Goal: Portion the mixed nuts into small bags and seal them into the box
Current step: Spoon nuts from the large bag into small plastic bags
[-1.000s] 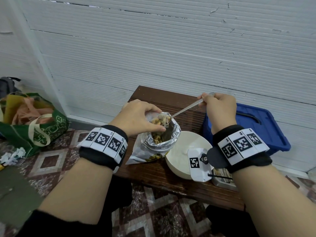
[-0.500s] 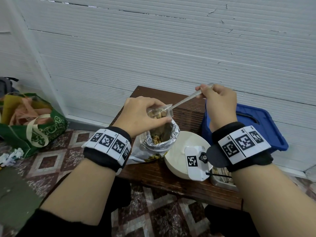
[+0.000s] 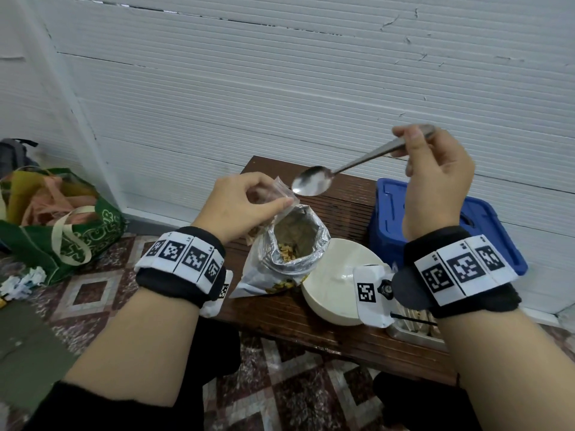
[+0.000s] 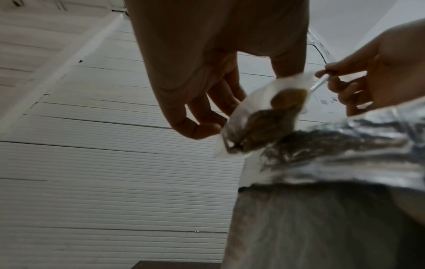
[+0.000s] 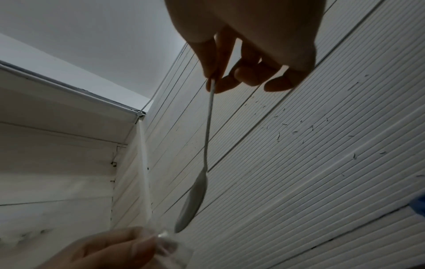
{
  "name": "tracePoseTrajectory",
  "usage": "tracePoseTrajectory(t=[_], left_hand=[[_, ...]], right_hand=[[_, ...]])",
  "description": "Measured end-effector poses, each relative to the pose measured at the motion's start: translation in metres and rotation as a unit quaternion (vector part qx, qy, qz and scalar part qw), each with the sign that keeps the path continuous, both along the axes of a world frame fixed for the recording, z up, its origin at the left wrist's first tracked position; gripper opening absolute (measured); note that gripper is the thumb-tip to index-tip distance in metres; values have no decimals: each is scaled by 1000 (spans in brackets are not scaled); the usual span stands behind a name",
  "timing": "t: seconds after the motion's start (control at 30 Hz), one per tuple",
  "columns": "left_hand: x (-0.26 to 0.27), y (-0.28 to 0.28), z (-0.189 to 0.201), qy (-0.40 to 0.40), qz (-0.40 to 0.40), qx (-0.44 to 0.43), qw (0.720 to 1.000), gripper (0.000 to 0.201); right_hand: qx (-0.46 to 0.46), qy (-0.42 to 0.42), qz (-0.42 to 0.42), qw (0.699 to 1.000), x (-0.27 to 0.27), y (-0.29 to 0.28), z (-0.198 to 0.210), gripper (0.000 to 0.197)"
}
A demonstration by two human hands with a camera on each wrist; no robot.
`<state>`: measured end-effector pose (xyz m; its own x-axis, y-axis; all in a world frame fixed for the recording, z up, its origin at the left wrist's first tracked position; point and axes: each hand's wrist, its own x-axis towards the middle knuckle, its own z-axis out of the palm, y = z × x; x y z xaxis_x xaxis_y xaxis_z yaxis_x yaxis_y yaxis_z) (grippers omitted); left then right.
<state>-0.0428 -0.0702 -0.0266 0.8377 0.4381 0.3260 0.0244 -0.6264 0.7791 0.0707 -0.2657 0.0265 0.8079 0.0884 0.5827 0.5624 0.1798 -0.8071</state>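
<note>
On the floor at far left sits a green tote, stuffed and well apart from the work, likely just supplies parked out of the way. Left hand pinches a small clear bag by its top edge with thumb and fingertips, other fingers curled under; some nuts already sit in its bottom, per the left wrist view. It is held right over the mouth of the foil nut pouch, probably so any spill drops back into the supply. Pouch stands open on the counter, rim rolled down, which keeps the mouth wide for scooping; nuts are visible inside.

White bowl touches the pouch on the right, empty as far as can be seen. Spoon hangs just above and right of the bag mouth, empty, bowl end tilted down toward it, so it looks just emptied. Right hand grasps the handle end, raised high for reach. A metal tray is mostly hidden under the right wrist. Blue box waits at far right with its lid on, beside the counter; no sealed bag seen yet.
</note>
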Motion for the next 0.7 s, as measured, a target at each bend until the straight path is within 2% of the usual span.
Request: tracePoseTrajectory(t=[0.07, 0.13, 0.23, 0.3, 0.4, 0.5, 0.57, 0.7], left_hand=[[0, 1, -1, 14, -11, -11, 1000, 26], [0, 1, -3, 23, -17, -18, 999, 26], [1, 2, -5, 45, -19, -10, 999, 24], [1, 2, -7, 62, -23, -2, 998, 26], [1, 3, -7, 69, -23, 3, 997, 27], [2, 3, -7, 70, -20, 1, 997, 27], [2, 3, -7, 75, -17, 1, 997, 25], [3, 2, -6, 82, -22, -6, 996, 25]], right_hand=[[-27, 5, -38, 999, 1, -2, -9, 20], [-93, -4, -51, 994, -2, -1, -21, 19], [-203, -53, -9, 978, -14, 5, -41, 14], [-285, -135, 9, 949, -22, 10, -58, 15], [-387, -256, -6, 886, -29, 15, -85, 23], [-444, -302, -5, 844, -35, 19, -99, 29], [-455, -294, -7, 840, -36, 21, -103, 28], [-445, -195, 3, 874, -31, 23, -98, 20]])
